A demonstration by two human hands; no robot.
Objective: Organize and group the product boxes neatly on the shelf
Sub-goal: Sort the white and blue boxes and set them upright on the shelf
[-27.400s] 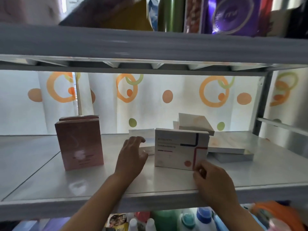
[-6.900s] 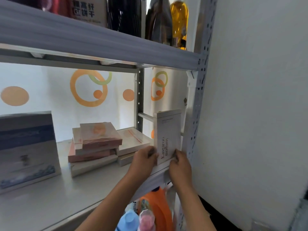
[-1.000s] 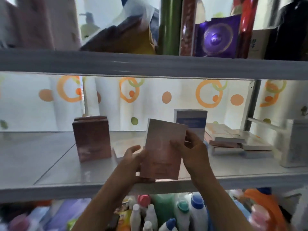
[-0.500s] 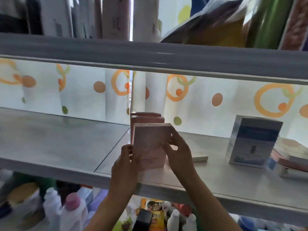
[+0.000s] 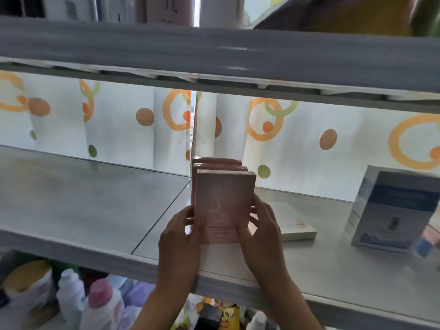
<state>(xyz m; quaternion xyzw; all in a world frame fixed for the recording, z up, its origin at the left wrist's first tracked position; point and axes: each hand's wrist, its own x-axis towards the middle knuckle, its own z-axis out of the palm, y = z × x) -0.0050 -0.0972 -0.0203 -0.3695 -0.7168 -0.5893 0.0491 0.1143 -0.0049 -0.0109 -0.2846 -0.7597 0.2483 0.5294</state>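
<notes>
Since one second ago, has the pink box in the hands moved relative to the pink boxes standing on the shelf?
Yes. The pink box went left and back; it now stands upright directly before the standing pink boxes, both hands gripping its sides.

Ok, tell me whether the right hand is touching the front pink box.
Touching. The head view shows the right hand with its fingers curled over the right edge of the front pink box.

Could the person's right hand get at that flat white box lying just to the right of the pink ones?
Probably yes. The flat white box lies open on the shelf right beside the right hand, nothing on top. But that hand now holds the front pink box and must let go first.
</notes>
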